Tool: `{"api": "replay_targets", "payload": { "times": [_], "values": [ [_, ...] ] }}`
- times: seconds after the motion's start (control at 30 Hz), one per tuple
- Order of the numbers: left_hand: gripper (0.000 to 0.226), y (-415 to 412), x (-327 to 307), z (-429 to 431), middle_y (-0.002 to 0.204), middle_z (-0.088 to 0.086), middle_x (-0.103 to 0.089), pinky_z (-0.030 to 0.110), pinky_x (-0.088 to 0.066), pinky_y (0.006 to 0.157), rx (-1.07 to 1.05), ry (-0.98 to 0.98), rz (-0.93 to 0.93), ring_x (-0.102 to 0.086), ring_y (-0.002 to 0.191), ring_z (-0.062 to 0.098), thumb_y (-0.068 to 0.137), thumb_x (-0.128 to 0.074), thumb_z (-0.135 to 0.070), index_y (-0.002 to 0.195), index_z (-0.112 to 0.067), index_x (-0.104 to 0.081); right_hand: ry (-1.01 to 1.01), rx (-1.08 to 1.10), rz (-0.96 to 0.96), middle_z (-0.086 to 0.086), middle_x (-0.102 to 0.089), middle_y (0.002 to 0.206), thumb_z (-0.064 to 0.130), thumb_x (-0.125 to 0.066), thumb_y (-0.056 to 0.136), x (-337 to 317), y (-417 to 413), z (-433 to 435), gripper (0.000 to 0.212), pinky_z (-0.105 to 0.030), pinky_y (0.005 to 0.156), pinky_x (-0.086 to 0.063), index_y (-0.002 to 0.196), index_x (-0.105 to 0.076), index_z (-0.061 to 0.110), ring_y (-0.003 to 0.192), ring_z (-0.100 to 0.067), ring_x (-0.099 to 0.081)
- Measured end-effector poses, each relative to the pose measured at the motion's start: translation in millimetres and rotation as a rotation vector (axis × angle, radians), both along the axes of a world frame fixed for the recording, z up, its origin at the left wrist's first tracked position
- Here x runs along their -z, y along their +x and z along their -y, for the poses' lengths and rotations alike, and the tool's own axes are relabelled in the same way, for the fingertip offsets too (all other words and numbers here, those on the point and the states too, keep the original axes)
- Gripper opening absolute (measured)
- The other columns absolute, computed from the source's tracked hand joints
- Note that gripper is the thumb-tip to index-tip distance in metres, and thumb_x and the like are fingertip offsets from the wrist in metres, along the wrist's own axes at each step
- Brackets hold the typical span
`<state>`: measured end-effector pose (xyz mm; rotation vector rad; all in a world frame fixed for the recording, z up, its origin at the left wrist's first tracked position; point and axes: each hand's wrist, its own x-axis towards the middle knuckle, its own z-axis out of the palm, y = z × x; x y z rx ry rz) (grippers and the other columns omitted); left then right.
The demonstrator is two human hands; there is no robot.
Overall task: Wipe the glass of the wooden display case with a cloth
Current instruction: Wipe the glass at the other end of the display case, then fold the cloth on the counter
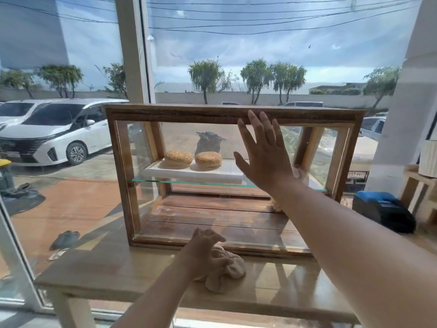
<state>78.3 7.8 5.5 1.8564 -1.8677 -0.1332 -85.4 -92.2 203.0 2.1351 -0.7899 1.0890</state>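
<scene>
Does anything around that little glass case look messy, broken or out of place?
Nothing looks broken or spilled. The display case stands square on the table, with two buns side by side on their white tray. The only oddities are pale, dusty smears on the case's wooden floor, and the cloth bunched in the left hand.

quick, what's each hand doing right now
left hand: closed on the cloth
right hand: open, fingers straight, flat against the display case front

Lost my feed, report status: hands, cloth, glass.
Right hand open, flat against display case front. Left hand grips cloth on table. Nothing in the way.
</scene>
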Motion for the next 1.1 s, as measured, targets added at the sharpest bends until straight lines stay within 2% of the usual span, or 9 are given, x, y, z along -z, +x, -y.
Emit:
{"api": "replay_targets", "payload": {
  "times": [0.07, 0.13, 0.3, 0.5, 0.6, 0.73, 0.9, 1.0, 1.1],
  "values": [
    [0.041, 4.5, -7.2, -4.8, 0.122, -0.007, -0.053, 0.028, -0.030, 0.103, -0.108, -0.029, -0.029, -0.035, 0.119, 0.015, 0.089, -0.058, -0.049, 0.122, -0.025, -0.060, -0.080, -0.043, 0.059, -0.013, -0.053, 0.132, 0.036, -0.048, 0.092, 29.9, -13.2, -3.3, 0.043, -0.048, 0.104, -0.031, 0.126, -0.056, 0.012, 0.121, -0.034, -0.048],
    [0.037, 7.5, -9.1, -9.9, 0.120, -0.003, -0.051, 0.029, -0.027, 0.103, -0.161, 0.027, 0.047, -0.039, 0.120, 0.018, 0.093, -0.048, -0.041, 0.119, -0.018, -0.059, 0.029, -0.060, 0.054, -0.009, -0.060, 0.102, 0.033, -0.048, 0.091, 62.6, -24.9, -4.5, 0.028, -0.043, 0.084, -0.041, 0.099, -0.063, 0.011, 0.095, -0.032, -0.057],
    [0.034, 16.6, 4.8, -14.5, 0.106, -0.002, -0.047, 0.023, -0.038, 0.076, -0.329, 0.088, -0.265, -0.051, 0.089, 0.010, 0.090, -0.063, -0.036, 0.114, -0.017, -0.048, 0.832, -0.036, 0.007, 0.003, -0.051, 0.071, 0.041, -0.056, 0.093, 142.5, -40.6, -8.4, 0.034, -0.032, 0.064, -0.037, 0.066, -0.046, 0.023, 0.078, -0.023, -0.056],
    [0.051, 15.2, 3.4, -8.9, 0.100, -0.004, -0.058, 0.021, -0.039, 0.065, -0.448, 0.144, -0.490, -0.054, 0.085, 0.008, 0.077, -0.077, -0.046, 0.108, -0.017, -0.049, 1.372, 0.110, 0.107, 0.002, -0.062, 0.090, 0.049, -0.061, 0.089, 209.1, -23.4, -31.1, 0.026, -0.026, 0.069, -0.036, 0.086, -0.059, 0.023, 0.082, -0.014, -0.053],
    [0.053, 12.2, 1.2, -7.5, 0.102, -0.004, -0.058, 0.025, -0.044, 0.073, -0.458, 0.238, -0.561, -0.055, 0.091, 0.011, 0.075, -0.077, -0.047, 0.111, -0.018, -0.052, 1.551, 0.080, 0.272, 0.002, -0.066, 0.093, 0.046, -0.067, 0.084, 223.0, -16.4, -37.5, 0.029, -0.027, 0.072, -0.042, 0.096, -0.065, 0.019, 0.085, -0.013, -0.058],
    [0.016, 6.4, -8.7, -9.5, 0.090, -0.003, -0.068, 0.023, -0.049, 0.067, -0.348, 0.290, -0.578, -0.059, 0.078, 0.006, 0.084, -0.069, -0.034, 0.094, -0.021, -0.066, 1.592, 0.110, 0.299, 0.000, -0.067, 0.089, 0.036, -0.071, 0.083, 222.1, -15.7, -38.1, 0.018, -0.027, 0.066, -0.042, 0.087, -0.063, 0.021, 0.082, -0.014, -0.058],
    [0.006, 9.5, -10.9, -6.8, 0.094, 0.010, -0.067, 0.035, -0.052, 0.070, -0.237, 0.279, -0.909, -0.060, 0.080, 0.020, 0.088, -0.063, -0.016, 0.094, -0.016, -0.062, 1.625, 0.014, 0.487, -0.006, -0.063, 0.089, 0.022, -0.063, 0.087, 204.1, -25.9, -24.0, 0.010, -0.036, 0.075, -0.051, 0.091, -0.056, 0.016, 0.082, -0.019, -0.057],
    [0.009, 9.0, -14.7, -1.1, 0.101, 0.007, -0.066, 0.036, -0.051, 0.078, -0.229, 0.234, -0.874, -0.061, 0.091, 0.021, 0.091, -0.063, -0.023, 0.097, -0.018, -0.060, 1.671, -0.140, 0.707, -0.013, -0.063, 0.094, 0.014, -0.061, 0.088, 195.1, -30.7, -17.2, 0.012, -0.039, 0.077, -0.055, 0.099, -0.056, 0.012, 0.082, -0.022, -0.059],
    [0.013, 6.8, -27.3, 3.7, 0.102, 0.005, -0.068, 0.039, -0.053, 0.078, -0.201, 0.148, -0.872, -0.063, 0.093, 0.021, 0.088, -0.067, -0.031, 0.096, -0.022, -0.062, 1.680, -0.257, 0.715, -0.014, -0.069, 0.097, 0.007, -0.054, 0.088, 183.0, -34.6, -16.7, 0.017, -0.044, 0.081, -0.056, 0.099, -0.065, 0.015, 0.085, -0.025, -0.063]
  ]
}}
